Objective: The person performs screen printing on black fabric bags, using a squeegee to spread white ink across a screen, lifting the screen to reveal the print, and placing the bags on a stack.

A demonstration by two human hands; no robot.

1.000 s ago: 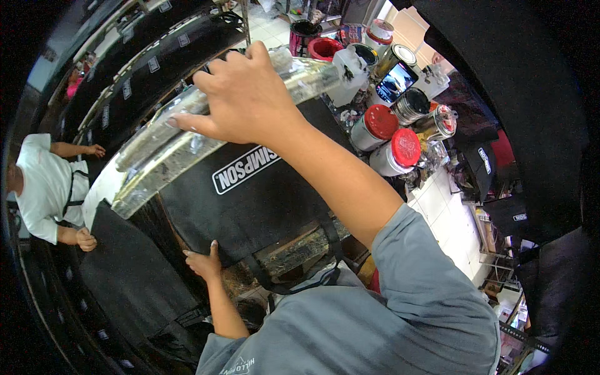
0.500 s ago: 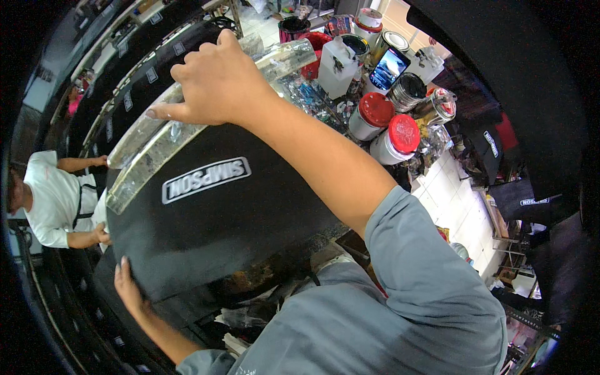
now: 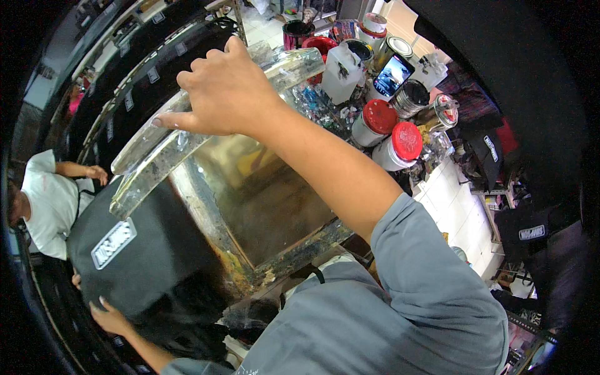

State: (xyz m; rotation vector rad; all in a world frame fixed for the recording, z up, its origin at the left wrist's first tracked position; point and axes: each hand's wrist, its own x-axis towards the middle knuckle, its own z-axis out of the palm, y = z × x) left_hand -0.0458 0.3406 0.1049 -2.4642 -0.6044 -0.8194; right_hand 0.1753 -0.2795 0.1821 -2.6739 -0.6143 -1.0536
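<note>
My right hand (image 3: 231, 94) is closed over the upper edge of a raised screen-printing frame (image 3: 159, 159), its long bars wrapped in clear, stained tape. The thumb lies along one bar. Below it shows a glossy brownish printing board (image 3: 275, 203) with a paint-crusted rim. At the lower left, my left hand (image 3: 112, 317) is at the edge of a black fabric panel (image 3: 147, 250) that bears a white printed label. Its fingers look stretched and apart. The panel lies askew, half off the board toward a co-worker in a white shirt (image 3: 45, 200).
White tubs with red lids (image 3: 379, 117), open paint cans (image 3: 410, 94), a white jug (image 3: 342, 74) and a phone with a lit screen (image 3: 394, 75) crowd the right side. Rows of black printed panels (image 3: 150, 75) line the left. Another printed panel (image 3: 531, 231) hangs far right.
The black fabric panel has slid left and turned, uncovering the brownish board. My left hand has moved left and down with it. The co-worker's upper hand has come off the frame's end.
</note>
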